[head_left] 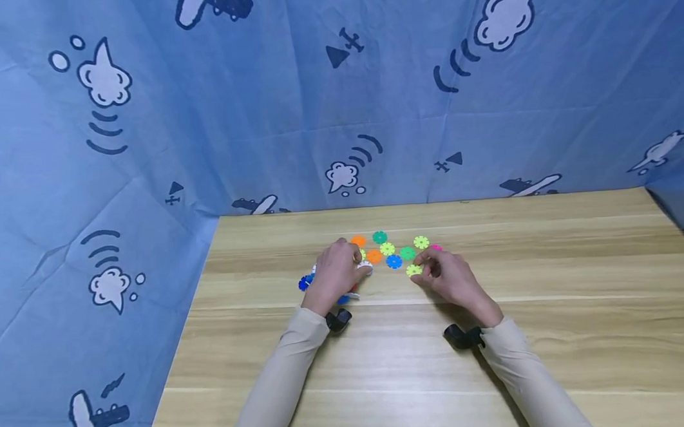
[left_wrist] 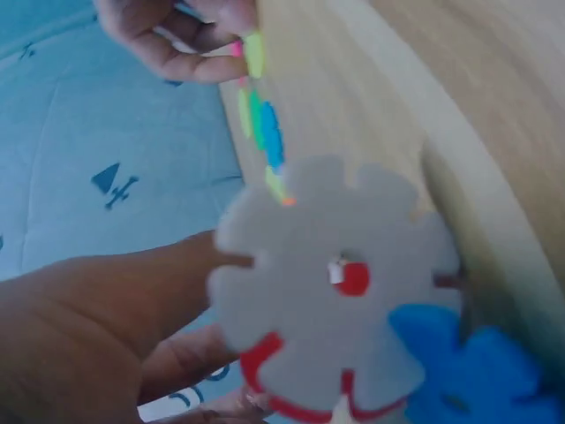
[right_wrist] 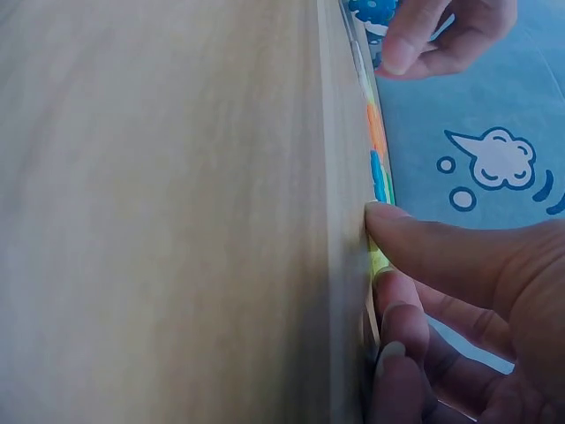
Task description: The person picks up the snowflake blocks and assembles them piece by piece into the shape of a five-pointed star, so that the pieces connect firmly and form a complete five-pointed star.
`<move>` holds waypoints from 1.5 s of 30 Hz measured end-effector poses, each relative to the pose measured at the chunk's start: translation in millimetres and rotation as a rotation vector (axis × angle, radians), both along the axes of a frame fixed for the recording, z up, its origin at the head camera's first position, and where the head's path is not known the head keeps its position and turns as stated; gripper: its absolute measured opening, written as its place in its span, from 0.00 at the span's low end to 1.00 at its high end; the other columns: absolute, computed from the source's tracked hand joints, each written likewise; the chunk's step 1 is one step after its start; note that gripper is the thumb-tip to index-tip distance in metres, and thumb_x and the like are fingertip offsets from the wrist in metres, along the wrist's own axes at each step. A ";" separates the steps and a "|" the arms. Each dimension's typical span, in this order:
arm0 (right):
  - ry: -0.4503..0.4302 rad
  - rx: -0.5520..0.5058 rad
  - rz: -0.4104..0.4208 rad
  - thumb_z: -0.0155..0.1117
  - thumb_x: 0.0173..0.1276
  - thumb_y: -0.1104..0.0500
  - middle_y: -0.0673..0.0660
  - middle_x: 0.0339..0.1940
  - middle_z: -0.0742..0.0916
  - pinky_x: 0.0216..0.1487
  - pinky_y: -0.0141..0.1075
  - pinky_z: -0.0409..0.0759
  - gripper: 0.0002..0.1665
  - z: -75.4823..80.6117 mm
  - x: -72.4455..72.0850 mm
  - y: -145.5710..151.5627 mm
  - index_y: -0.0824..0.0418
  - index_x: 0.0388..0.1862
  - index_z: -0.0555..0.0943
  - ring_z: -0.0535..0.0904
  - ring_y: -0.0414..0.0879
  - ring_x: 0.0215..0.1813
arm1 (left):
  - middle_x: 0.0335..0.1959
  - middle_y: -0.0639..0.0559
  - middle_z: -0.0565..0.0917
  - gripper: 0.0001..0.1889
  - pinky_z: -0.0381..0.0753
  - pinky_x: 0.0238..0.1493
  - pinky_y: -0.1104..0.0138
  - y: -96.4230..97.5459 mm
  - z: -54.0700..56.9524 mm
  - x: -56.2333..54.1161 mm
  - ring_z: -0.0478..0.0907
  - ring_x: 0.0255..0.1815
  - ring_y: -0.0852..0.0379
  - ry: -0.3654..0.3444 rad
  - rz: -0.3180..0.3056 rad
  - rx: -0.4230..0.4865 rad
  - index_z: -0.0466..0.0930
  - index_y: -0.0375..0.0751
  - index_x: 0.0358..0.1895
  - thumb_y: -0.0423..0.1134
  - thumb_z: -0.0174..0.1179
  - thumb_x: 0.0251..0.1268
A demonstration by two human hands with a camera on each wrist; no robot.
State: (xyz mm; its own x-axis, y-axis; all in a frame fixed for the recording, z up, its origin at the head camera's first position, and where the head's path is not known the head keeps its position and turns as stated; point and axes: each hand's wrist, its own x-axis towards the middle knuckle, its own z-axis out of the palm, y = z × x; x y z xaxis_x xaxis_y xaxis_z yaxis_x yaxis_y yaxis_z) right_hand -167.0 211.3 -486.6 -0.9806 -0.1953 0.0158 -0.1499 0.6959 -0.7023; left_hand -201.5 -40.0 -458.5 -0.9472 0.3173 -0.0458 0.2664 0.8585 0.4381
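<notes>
Slotted plastic flower-shaped discs lie on the wooden table. My left hand [head_left: 336,272] curls over a cluster of joined discs. In the left wrist view, this cluster shows a pale grey disc [left_wrist: 327,300], a red disc [left_wrist: 260,358] behind it and a blue disc [left_wrist: 477,371] at the lower right. The left thumb and fingertips pass behind the grey disc, partly hidden. My right hand [head_left: 446,277] pinches a yellow-green disc [head_left: 414,270] by its edge between thumb and fingers, close over the tabletop. The same disc [left_wrist: 254,53] appears edge-on in the left wrist view.
Between and beyond the hands lie loose discs, among them a blue one [head_left: 393,262], an orange one [head_left: 374,256], a green one [head_left: 380,236] and a yellow one [head_left: 421,242]. A pink disc [head_left: 436,248] sits behind the right hand. Blue printed cloth [head_left: 313,112] hangs behind the table.
</notes>
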 end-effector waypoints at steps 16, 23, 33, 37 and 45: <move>-0.087 -0.061 -0.032 0.82 0.58 0.64 0.56 0.29 0.82 0.32 0.28 0.72 0.16 -0.3 3.1 4.2 0.65 0.39 0.82 0.75 0.44 0.31 | 0.34 0.51 0.83 0.17 0.73 0.29 0.69 10.0 -11.8 2.6 0.75 0.28 0.56 0.007 0.010 0.008 0.84 0.40 0.41 0.43 0.80 0.56; -0.127 -0.042 0.066 0.74 0.66 0.66 0.56 0.29 0.83 0.32 0.28 0.75 0.08 2.9 5.2 9.2 0.64 0.33 0.81 0.76 0.44 0.32 | 0.30 0.54 0.83 0.12 0.74 0.29 0.69 10.7 -14.5 3.9 0.76 0.28 0.58 0.011 -0.004 0.078 0.82 0.45 0.42 0.39 0.76 0.62; -0.159 -0.142 0.062 0.68 0.75 0.59 0.63 0.33 0.87 0.25 0.34 0.80 0.07 17.5 6.7 9.6 0.64 0.40 0.84 0.82 0.51 0.27 | 0.28 0.52 0.86 0.07 0.81 0.32 0.74 8.4 -9.3 10.2 0.80 0.28 0.62 0.102 -0.047 0.286 0.84 0.42 0.34 0.39 0.73 0.66; -0.169 -0.176 0.067 0.66 0.77 0.58 0.65 0.32 0.87 0.27 0.38 0.84 0.08 24.3 6.6 8.6 0.64 0.40 0.83 0.83 0.54 0.27 | 0.31 0.50 0.88 0.08 0.84 0.36 0.76 10.1 -3.6 10.9 0.84 0.31 0.62 0.089 -0.074 0.374 0.85 0.40 0.36 0.40 0.71 0.68; -0.202 -0.272 0.118 0.65 0.78 0.55 0.67 0.32 0.86 0.31 0.42 0.87 0.15 37.8 8.3 3.9 0.68 0.41 0.83 0.83 0.52 0.28 | 0.35 0.48 0.91 0.04 0.87 0.40 0.76 12.6 6.6 15.1 0.89 0.35 0.59 0.042 -0.184 0.534 0.88 0.40 0.40 0.37 0.69 0.70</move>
